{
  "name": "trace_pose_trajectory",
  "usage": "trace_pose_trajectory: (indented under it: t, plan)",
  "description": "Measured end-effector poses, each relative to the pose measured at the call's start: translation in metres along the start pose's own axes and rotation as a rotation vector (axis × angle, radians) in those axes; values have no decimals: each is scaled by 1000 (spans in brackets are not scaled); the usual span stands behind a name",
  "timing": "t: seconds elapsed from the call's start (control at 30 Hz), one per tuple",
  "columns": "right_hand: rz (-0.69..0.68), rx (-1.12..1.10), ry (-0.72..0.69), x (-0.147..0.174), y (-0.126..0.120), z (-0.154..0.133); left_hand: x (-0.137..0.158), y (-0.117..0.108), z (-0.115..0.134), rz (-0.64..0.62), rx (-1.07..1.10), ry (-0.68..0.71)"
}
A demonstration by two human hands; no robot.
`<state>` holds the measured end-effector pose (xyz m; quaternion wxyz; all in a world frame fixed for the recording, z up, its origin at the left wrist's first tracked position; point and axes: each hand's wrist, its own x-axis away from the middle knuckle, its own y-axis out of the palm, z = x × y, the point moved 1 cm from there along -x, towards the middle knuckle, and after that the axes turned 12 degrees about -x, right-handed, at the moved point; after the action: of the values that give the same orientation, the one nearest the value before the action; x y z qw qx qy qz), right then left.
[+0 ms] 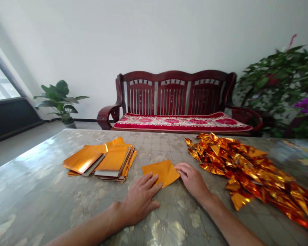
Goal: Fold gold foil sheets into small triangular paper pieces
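A sheet of gold foil paper (165, 171) lies on the table in front of me, its right side tapering toward a corner. My left hand (141, 196) rests flat with fingers spread, the fingertips on the sheet's lower left part. At the right corner, my right hand (193, 179) pinches the sheet's edge between thumb and fingers. Left of the sheet are stacks of flat gold foil paper (113, 159), some with pale undersides showing. To the right spreads a heap of folded, shiny gold foil pieces (220, 153) with pointed ends.
The table (53, 201) has a glossy, patterned cover. Behind it stands a dark red wooden bench (171, 92) with a red and white floral cushion (179, 121). A potted plant (60, 99) is at the left, leafy plants (279, 85) at the right. Clear plastic (287, 148) lies at the table's right.
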<state>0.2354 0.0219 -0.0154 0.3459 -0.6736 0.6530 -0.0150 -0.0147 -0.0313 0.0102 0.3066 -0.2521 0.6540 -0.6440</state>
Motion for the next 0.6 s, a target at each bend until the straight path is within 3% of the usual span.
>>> trace_pose_trajectory:
  t: [0.2,0.33,0.47,0.6]
  plan:
    - [-7,-127,322,-1,-2,3,1,5,17,-50,2,-80]
    - [8,-38,349,0,2,3,-4,3,29,-6,54,-113]
    - [72,-189,360,-2,2,1,-10,4,27,94,182,-135]
    - [79,-280,350,-1,-3,-3,-15,17,5,301,347,-326]
